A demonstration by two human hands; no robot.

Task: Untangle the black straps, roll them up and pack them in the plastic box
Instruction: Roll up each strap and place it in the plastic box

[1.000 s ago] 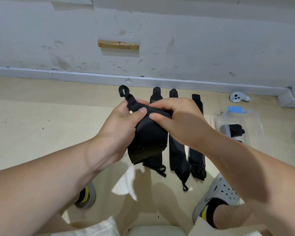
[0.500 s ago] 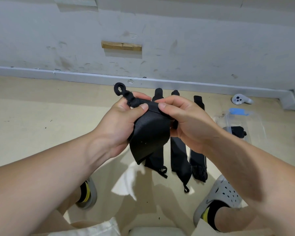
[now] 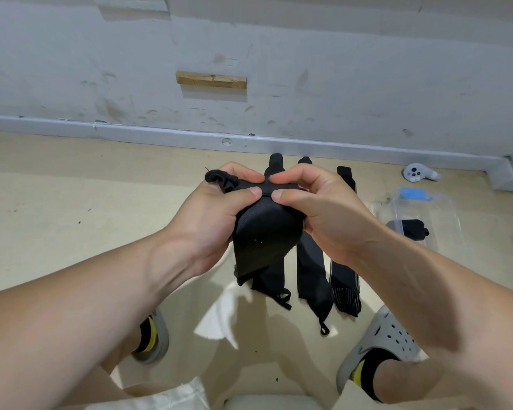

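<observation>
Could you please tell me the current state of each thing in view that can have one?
held strap: partly rolled, tail hanging, lifted in both hands.
left hand: pinching the held strap's top edge.
right hand: pinching the same edge.
three loose straps: laid out flat side by side, unrolled.
plastic box: holds one rolled strap.

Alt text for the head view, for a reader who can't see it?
The left hand and right hand pinch the top edge of a black strap above the floor. Three more straps lie side by side beneath; at right, a clear plastic box holds a black bundle.
</observation>
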